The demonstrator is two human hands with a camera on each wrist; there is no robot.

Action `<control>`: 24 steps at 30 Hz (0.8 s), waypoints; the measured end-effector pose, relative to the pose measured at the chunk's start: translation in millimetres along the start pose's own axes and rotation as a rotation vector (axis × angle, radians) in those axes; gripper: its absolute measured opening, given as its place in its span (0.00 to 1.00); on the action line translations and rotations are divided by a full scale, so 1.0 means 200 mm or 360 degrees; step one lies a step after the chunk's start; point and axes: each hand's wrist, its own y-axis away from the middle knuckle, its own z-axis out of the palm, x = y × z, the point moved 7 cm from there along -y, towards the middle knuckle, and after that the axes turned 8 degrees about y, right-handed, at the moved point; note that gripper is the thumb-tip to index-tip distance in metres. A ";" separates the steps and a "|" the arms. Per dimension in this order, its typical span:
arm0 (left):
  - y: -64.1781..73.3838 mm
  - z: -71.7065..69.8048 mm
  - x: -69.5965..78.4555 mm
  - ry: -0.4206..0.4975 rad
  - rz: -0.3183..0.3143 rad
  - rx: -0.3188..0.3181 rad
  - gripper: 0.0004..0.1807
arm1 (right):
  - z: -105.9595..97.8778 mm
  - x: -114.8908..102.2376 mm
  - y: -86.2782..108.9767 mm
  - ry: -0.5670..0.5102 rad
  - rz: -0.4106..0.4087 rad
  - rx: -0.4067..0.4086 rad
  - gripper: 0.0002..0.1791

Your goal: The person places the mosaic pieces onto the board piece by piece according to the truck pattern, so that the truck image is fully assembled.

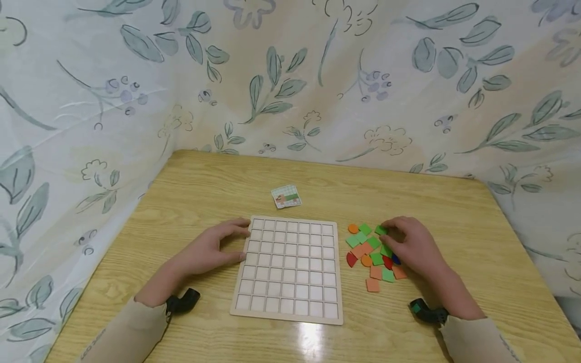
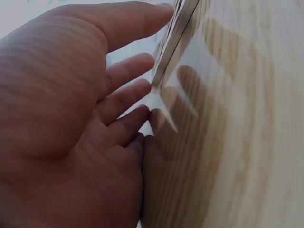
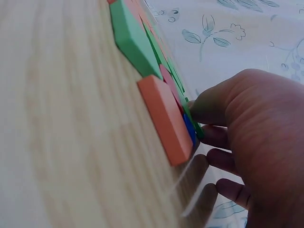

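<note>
A pale wooden grid board (image 1: 241,302) lies flat on the table. My left hand (image 1: 213,248) rests at its left side, thumb and fingers spread with the tips right at the edge; the left wrist view shows the thumb tip against the board's rim. My right hand (image 1: 415,247) is at the right side of a pile of coloured tiles. Its thumb and index finger pinch a green tile (image 3: 194,124) by its ends, over a blue piece (image 3: 189,129). An orange tile (image 3: 166,121) and a light green tile (image 3: 130,40) lie beside it.
A small picture card (image 1: 286,196) with a gridded design lies behind the board. The loose pile also includes orange discs (image 1: 353,229), a red quarter-round piece (image 1: 351,259) and several green and orange squares. A floral cloth (image 1: 290,75) hangs behind the wooden table (image 1: 218,176).
</note>
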 end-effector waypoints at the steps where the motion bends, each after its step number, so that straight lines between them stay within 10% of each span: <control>1: 0.00 0.00 0.00 -0.0011 0.0005 -0.0014 0.30 | 0.00 0.00 0.00 -0.0004 -0.0011 0.0014 0.12; 24: -0.01 -0.01 -0.01 -0.0062 0.0011 -0.0086 0.32 | 0.04 -0.03 -0.01 -0.0166 0.0034 0.0037 0.12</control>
